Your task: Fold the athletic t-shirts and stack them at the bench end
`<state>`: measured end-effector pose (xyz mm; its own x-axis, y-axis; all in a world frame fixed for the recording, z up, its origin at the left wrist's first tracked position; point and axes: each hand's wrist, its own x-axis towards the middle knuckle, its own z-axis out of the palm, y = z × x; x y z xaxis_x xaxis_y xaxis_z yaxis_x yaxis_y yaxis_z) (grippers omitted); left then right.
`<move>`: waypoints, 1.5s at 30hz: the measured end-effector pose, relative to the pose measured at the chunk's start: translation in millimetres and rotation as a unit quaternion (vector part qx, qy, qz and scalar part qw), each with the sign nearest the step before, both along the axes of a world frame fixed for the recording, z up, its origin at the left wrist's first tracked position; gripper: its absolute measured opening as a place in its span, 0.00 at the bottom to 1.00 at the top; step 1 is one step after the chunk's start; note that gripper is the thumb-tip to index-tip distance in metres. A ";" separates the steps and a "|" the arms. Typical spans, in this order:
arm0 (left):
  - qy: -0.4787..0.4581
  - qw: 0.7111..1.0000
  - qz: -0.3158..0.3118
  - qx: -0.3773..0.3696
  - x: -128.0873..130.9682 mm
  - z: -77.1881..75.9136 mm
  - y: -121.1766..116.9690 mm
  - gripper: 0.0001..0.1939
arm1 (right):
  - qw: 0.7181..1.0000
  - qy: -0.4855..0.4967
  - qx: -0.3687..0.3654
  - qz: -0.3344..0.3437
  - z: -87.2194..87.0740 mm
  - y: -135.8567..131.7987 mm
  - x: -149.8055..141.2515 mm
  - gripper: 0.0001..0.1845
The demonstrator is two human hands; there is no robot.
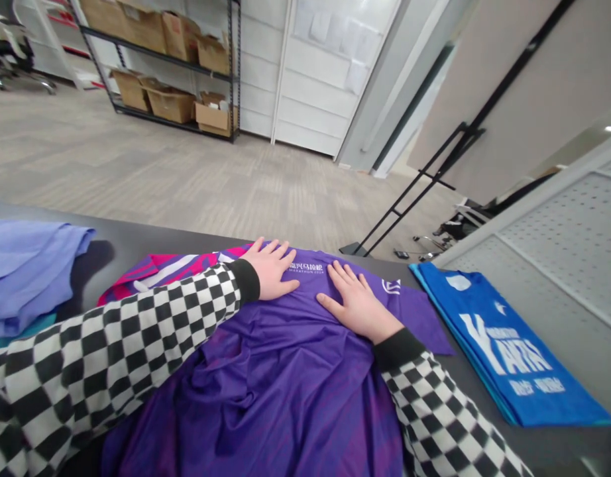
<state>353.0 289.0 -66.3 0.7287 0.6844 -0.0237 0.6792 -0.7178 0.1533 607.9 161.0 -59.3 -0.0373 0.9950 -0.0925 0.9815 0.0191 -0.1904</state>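
A purple T-shirt (305,371) with white printing near its far edge lies spread on the dark table, wrinkled in its near half. My left hand (272,270) rests flat on its far part, fingers apart, just left of the white lettering. On the other side of the lettering, my right hand (355,299) presses flat with its fingers spread, close to a small white logo. The shirt's pink and purple striped part (161,270) sticks out past my left forearm. Neither hand grips the cloth.
Folded blue shirts (509,351) are stacked at the right, beside a perforated grey panel (558,232). Lavender cloth (32,271) lies at the table's left. Past the table (131,238) are a black stand (399,212) and a shelf (176,63) with cardboard boxes.
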 end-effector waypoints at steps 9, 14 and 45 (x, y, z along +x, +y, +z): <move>-0.041 0.993 -0.106 -0.009 -0.3 -2.8 -11.5 0.42 | 0.998 0.038 0.046 0.021 -4.3 -5.8 11.2 0.50; -0.091 0.987 -0.127 0.034 -6.3 10.2 -7.4 0.34 | 0.986 0.071 0.140 -0.054 10.9 -10.5 37.4 0.46; 0.029 0.992 -0.123 0.012 -7.3 -3.3 -4.0 0.41 | 0.950 0.150 0.244 -0.122 26.6 -17.8 95.5 0.25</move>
<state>345.7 285.0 -69.6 0.8716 0.4871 -0.0552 0.4902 -0.8659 0.0998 703.3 143.2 -32.7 0.2477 0.8989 0.3614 0.8710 -0.0433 -0.4894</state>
